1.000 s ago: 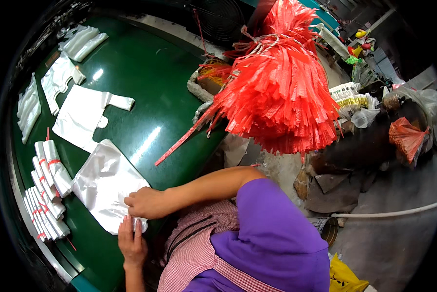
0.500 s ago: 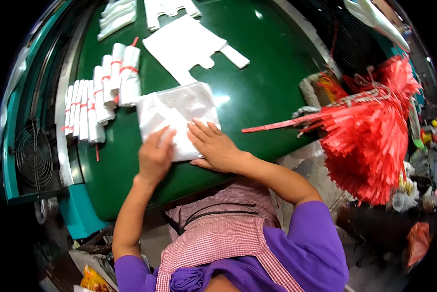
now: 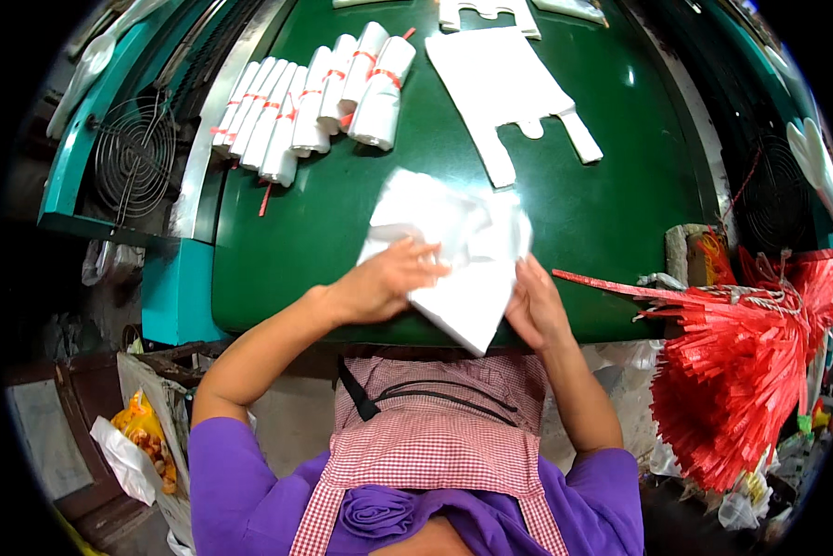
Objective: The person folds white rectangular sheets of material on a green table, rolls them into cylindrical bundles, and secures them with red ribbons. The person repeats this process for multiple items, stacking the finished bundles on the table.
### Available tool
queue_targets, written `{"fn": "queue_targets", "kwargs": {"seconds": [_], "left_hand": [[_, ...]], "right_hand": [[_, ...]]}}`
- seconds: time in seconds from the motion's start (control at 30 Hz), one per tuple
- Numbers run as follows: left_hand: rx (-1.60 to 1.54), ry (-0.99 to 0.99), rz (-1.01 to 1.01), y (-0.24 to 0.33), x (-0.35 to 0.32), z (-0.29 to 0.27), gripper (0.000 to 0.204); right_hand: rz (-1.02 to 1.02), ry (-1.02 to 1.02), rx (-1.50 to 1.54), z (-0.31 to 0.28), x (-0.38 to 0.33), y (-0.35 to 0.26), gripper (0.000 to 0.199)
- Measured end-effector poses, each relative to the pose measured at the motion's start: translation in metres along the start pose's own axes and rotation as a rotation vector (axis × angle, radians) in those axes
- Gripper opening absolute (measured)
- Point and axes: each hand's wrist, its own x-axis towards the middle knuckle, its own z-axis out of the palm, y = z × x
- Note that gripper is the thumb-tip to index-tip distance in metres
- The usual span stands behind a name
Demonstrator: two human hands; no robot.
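Observation:
A folded stack of white plastic bags (image 3: 476, 301) lies turned at an angle at the near edge of the table, its lowest corner reaching that edge. My left hand (image 3: 393, 278) rests on the stack's left side, fingers loosely stretched over the plastic. Along the right edge my right hand (image 3: 539, 306) touches the stack with extended fingers; its thumb is partly hidden. Motion blurs the upper part of the stack. Farther off, a flat white T-shirt bag (image 3: 500, 79) lies with its handles toward me.
Several white bag rolls tied with red strips (image 3: 310, 97) line the left of the green table (image 3: 611, 213). More white bags (image 3: 490, 11) lie at the far edge. A big bundle of red plastic strips (image 3: 731, 380) hangs at the right, one strip reaching over the table. Coiled wire guards (image 3: 135, 156) flank it.
The stack of bags has been turned from square to slanted. My right hand has moved from its top to its right edge. The view has shifted, so the table appears farther right.

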Motion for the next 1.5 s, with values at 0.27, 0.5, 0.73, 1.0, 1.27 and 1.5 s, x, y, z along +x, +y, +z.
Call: {"fn": "queue_targets", "kwargs": {"seconds": [0.27,0.5,0.73,1.0,1.27,1.5], "left_hand": [[0.192,-0.076,-0.133,0.004,-0.004,-0.011,0.014],[0.344,-0.137,-0.066,-0.003,0.048,-0.032,0.014],[0.255,-0.061,-0.259,0.049,0.009,0.013,0.03],[0.072,-0.093,-0.546,0.033,-0.013,-0.017,0.03],[0.022,0.005,-0.267,0.029,0.035,0.006,0.047],[-0.329,-0.077,-0.392,0.052,0.018,0.013,0.026]], "right_hand": [[-0.654,-0.711,-1.786,-0.005,0.008,-0.013,0.048],[-0.483,-0.886,-2.068,0.007,0.016,-0.045,0.051],[-0.167,-0.361,-1.72,0.031,-0.04,-0.032,0.048],[-0.33,-0.189,-1.784,0.023,-0.023,-0.021,0.027],[-0.472,0.37,-0.724,-0.011,-0.029,-0.013,0.028],[-0.443,0.585,0.117,-0.079,-0.052,-0.064,0.019]]}}
